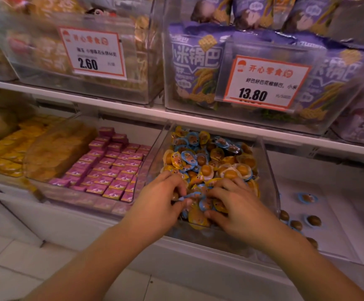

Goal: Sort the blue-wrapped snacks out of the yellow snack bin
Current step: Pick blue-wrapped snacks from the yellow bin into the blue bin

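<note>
A clear plastic bin [270,177] on the lower shelf holds a heap of small round snacks, mostly yellow-wrapped [242,169], with blue-wrapped ones [188,158] mixed in. Both hands are inside the front of the bin. My left hand [162,197] pinches a blue-wrapped snack [193,195] between thumb and fingertips. My right hand [231,203] lies with curled fingers on the pile just right of it, touching wrapped snacks; whether it holds one is hidden. In the compartment to the right lie several snacks, one blue-wrapped [307,198].
Left of the bin sits a tray of pink boxes [111,168], then yellow packets [9,144]. The shelf above carries clear bins with purple bags [196,68] and price tags [263,83]. Brown snacks [313,220] lie on the right compartment's floor. White floor tiles are below.
</note>
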### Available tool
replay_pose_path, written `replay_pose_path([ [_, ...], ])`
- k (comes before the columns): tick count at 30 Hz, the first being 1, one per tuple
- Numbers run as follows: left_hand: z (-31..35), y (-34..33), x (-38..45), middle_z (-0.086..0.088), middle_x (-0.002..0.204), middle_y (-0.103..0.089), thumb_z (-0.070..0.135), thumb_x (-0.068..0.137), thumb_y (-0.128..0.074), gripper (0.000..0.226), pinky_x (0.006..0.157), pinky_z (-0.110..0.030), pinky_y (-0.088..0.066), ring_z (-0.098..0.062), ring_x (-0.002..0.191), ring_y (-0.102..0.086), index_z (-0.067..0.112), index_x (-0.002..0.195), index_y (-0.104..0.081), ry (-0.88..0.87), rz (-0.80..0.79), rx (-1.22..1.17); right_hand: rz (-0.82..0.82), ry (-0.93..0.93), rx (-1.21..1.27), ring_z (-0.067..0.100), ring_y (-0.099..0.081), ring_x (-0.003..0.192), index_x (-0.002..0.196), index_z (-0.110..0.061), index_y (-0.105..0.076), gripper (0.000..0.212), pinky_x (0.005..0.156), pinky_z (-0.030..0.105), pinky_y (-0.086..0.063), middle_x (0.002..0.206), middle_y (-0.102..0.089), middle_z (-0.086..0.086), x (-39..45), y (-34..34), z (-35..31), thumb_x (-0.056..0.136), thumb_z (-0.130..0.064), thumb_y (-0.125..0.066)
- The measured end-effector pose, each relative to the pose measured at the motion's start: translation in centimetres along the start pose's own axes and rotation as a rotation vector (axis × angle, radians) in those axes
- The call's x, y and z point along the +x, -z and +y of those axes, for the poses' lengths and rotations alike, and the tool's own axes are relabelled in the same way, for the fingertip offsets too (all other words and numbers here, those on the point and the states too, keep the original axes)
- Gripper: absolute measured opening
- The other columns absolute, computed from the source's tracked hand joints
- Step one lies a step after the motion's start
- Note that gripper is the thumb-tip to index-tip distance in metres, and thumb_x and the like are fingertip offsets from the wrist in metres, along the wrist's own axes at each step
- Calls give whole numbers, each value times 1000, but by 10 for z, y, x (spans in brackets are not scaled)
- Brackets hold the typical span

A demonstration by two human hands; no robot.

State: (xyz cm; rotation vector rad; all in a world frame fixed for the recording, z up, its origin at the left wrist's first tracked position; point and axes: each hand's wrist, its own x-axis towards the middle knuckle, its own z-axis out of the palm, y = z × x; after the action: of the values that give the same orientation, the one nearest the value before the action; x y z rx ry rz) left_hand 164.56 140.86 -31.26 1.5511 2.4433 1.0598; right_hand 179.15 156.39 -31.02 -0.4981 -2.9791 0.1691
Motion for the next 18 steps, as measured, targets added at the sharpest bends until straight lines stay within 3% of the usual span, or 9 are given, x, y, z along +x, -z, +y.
replay_pose_path([
  [5, 6, -3, 5, 10, 69, -59, 31, 82, -77, 23, 51, -14, -36, 1, 58, -53, 27, 78, -55, 147, 124, -346, 235, -96, 369, 7, -49, 107, 120, -27, -62, 35, 91, 21, -41, 114, -53, -9, 3, 0, 2, 88, -38, -70],
  [8, 13, -7, 8, 13, 62, -62, 28, 82, -78, 21, 45, -11, -36, 1, 48, -55, 25, 78, -57, 161, 149, -471, 365, -272, 642, 2, -60, 97, 118, -32, -64, 32, 86, 25, -53, 112, -61, -10, 8, 6, 1, 87, -26, -73],
  [12, 16, -12, 10, 4, 82, -68, 24, 82, -79, 22, 46, -9, -42, 0, 57, -65, 20, 80, -57, 177, 163, -476, 360, -317, 780, 2, -64, 94, 107, -34, -65, 29, 82, 23, -56, 115, -64, -6, 8, 11, 2, 85, -19, -76],
  [15, 16, -13, 13, 18, 93, -73, 21, 82, -79, 22, 50, -11, -48, 2, 69, -69, 17, 78, -57, 180, 176, -553, 380, -362, 1019, 14, -72, 87, 102, -30, -69, 25, 74, 31, -61, 102, -74, 2, 3, 21, 4, 84, -16, -76],
  [16, 16, -14, 14, 25, 93, -72, 21, 82, -79, 23, 51, -12, -49, 3, 71, -70, 17, 77, -57, 175, 176, -563, 394, -366, 1057, 19, -73, 87, 103, -30, -69, 27, 73, 34, -62, 100, -74, 3, 1, 25, 5, 83, -13, -75],
  [18, 15, -14, 15, 30, 93, -71, 21, 82, -79, 23, 53, -14, -51, 3, 74, -70, 19, 76, -57, 169, 176, -563, 428, -299, 792, 12, -66, 99, 106, -31, -67, 34, 85, 29, -58, 112, -66, -5, -4, 27, 10, 80, -10, -71],
])
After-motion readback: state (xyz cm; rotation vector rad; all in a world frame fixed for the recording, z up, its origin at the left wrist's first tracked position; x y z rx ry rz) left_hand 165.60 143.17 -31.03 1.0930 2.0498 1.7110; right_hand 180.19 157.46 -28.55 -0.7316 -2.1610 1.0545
